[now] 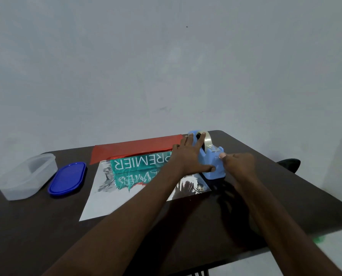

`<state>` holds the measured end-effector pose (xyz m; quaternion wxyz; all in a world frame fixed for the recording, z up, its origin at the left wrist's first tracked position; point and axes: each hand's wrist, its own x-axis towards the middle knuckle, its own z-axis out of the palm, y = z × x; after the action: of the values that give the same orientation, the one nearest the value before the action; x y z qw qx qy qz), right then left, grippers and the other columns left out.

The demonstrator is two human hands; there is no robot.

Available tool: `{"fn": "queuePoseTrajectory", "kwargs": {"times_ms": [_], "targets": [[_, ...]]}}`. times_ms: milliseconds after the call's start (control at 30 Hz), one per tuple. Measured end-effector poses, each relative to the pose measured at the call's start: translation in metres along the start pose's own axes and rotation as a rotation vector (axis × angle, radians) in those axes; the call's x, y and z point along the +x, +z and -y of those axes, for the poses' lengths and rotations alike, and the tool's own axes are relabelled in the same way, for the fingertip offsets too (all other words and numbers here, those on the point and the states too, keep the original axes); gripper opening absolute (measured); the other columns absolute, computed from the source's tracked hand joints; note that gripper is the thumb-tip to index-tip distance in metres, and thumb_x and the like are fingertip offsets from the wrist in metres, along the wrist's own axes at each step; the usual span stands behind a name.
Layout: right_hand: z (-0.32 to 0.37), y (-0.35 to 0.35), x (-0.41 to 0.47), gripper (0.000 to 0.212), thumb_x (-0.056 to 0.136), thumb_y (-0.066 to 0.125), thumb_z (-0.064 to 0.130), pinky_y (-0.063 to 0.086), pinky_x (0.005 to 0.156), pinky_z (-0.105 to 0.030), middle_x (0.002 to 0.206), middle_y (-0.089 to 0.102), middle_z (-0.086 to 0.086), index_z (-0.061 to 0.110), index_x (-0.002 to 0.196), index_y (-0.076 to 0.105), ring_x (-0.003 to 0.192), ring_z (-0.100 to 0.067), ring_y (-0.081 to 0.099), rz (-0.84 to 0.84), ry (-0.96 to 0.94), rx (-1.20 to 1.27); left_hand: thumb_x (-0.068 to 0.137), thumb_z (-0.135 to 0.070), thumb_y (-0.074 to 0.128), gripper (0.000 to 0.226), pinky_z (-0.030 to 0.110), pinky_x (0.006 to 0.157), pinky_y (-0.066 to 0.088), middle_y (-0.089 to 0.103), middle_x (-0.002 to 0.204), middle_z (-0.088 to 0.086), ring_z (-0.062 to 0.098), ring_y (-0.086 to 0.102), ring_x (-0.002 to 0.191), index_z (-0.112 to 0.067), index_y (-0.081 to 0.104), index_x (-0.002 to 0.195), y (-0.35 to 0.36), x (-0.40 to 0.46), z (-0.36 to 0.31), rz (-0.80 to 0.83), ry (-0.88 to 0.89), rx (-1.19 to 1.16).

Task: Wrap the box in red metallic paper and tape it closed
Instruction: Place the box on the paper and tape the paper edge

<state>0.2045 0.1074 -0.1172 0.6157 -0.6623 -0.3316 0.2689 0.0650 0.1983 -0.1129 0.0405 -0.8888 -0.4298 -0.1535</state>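
A teal box (140, 162) printed "PREMIER" lies on a sheet of metallic paper (114, 198), whose silver side faces up and mirrors the box. The paper's red side (134, 148) shows behind the box. A light blue tape dispenser (214, 164) with a clear tape roll (208, 141) stands at the sheet's right edge. My left hand (188, 156) lies spread against the dispenser's left side, thumb on its lower front. My right hand (237, 162) pinches the tape end at the dispenser's cutter.
A clear plastic container (26, 176) and its blue lid (67, 178) sit at the left of the dark brown table (46, 226). A black object (289, 163) pokes out past the table's right edge. A pale wall stands close behind.
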Motion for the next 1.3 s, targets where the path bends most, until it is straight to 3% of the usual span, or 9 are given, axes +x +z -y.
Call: {"fn": "queuePoseTrajectory", "kwargs": {"times_ms": [100, 267, 333, 433, 633, 800, 967, 1067, 1300], "targets": [[0.000, 0.000, -0.002, 0.023, 0.090, 0.071, 0.018, 0.047, 0.053, -0.027, 0.081, 0.070, -0.014, 0.006, 0.071, 0.066, 0.069, -0.022, 0.065, -0.009, -0.006, -0.004, 0.077, -0.075, 0.058, 0.110, 0.059, 0.115, 0.018, -0.003, 0.165, 0.012, 0.030, 0.000, 0.151, -0.034, -0.009, 0.155, 0.001, -0.001, 0.002, -0.005, 0.010, -0.032], [-0.004, -0.001, -0.007, 0.024, 0.085, 0.076, 0.017, 0.048, 0.052, -0.030, 0.091, 0.070, -0.019, -0.005, 0.093, 0.070, 0.073, -0.026, 0.067, -0.034, 0.111, -0.023, 0.077, -0.076, 0.057, 0.111, 0.060, 0.115, 0.018, -0.004, 0.165, 0.011, 0.030, 0.000, 0.151, -0.034, -0.009, 0.155, 0.000, -0.003, 0.000, 0.004, 0.015, -0.028], [-0.010, -0.004, -0.014, 0.018, 0.084, 0.077, 0.012, 0.057, 0.062, -0.042, 0.090, 0.070, -0.023, -0.004, 0.089, 0.070, 0.081, -0.033, 0.071, -0.033, 0.181, -0.001, 0.078, -0.076, 0.056, 0.110, 0.059, 0.114, 0.018, -0.004, 0.165, 0.011, 0.031, 0.001, 0.151, -0.034, -0.010, 0.155, 0.000, -0.002, 0.001, 0.013, 0.013, -0.013], [0.000, -0.016, -0.016, 0.021, 0.088, 0.073, 0.016, 0.059, 0.080, -0.054, 0.086, 0.070, -0.025, 0.003, 0.072, 0.067, 0.086, -0.039, 0.071, -0.018, 0.054, 0.059, 0.077, -0.076, 0.057, 0.110, 0.060, 0.114, 0.017, -0.005, 0.165, 0.011, 0.032, 0.001, 0.151, -0.036, -0.010, 0.155, 0.000, -0.002, 0.002, 0.025, 0.003, -0.042], [0.038, -0.029, -0.032, 0.016, 0.093, 0.066, 0.009, 0.062, 0.063, -0.028, 0.080, 0.067, -0.019, -0.007, 0.094, 0.066, 0.067, -0.021, 0.067, 0.286, -0.181, 0.168, 0.077, -0.068, 0.065, 0.111, 0.057, 0.115, 0.020, 0.004, 0.165, 0.010, 0.029, 0.006, 0.150, -0.029, 0.000, 0.157, -0.006, -0.008, 0.010, 0.004, 0.007, -0.086], [0.043, -0.017, -0.032, 0.008, 0.090, 0.065, -0.003, 0.059, 0.060, -0.024, 0.072, 0.066, -0.016, -0.010, 0.094, 0.065, 0.060, -0.019, 0.062, 0.381, -0.259, -0.007, 0.088, -0.036, 0.067, 0.076, 0.045, 0.112, 0.032, 0.036, 0.154, 0.013, 0.032, 0.033, 0.140, -0.019, 0.030, 0.153, -0.031, -0.017, 0.050, -0.138, -0.072, -0.070], [0.059, 0.010, -0.025, 0.009, 0.091, 0.066, 0.003, 0.054, 0.056, -0.021, 0.074, 0.068, -0.023, -0.005, 0.093, 0.065, 0.056, -0.015, 0.062, 0.527, -0.475, -0.282, 0.091, -0.013, 0.058, 0.028, 0.036, 0.095, 0.046, 0.068, 0.118, 0.007, 0.027, 0.058, 0.111, -0.017, 0.071, 0.116, -0.052, -0.031, 0.097, -0.240, -0.240, -0.058], [0.070, 0.035, -0.018, 0.002, 0.090, 0.066, 0.005, 0.040, 0.046, -0.004, 0.074, 0.072, -0.014, 0.005, 0.090, 0.067, 0.048, -0.011, 0.062, 0.546, -0.597, -0.525, 0.088, -0.009, 0.061, 0.021, 0.032, 0.085, 0.052, 0.074, 0.103, 0.003, 0.022, 0.066, 0.096, -0.018, 0.077, 0.099, -0.055, -0.039, 0.110, -0.242, -0.306, -0.069], [0.076, 0.098, 0.006, 0.011, 0.080, 0.066, 0.004, 0.049, 0.066, -0.022, 0.059, 0.059, 0.015, 0.012, 0.082, 0.072, 0.048, 0.002, 0.058, 0.583, -0.805, -0.712, 0.085, -0.018, 0.069, 0.012, 0.031, 0.077, 0.053, 0.075, 0.089, -0.005, 0.017, 0.067, 0.084, -0.024, 0.078, 0.090, -0.043, -0.048, 0.115, -0.285, -0.295, -0.060]]}}
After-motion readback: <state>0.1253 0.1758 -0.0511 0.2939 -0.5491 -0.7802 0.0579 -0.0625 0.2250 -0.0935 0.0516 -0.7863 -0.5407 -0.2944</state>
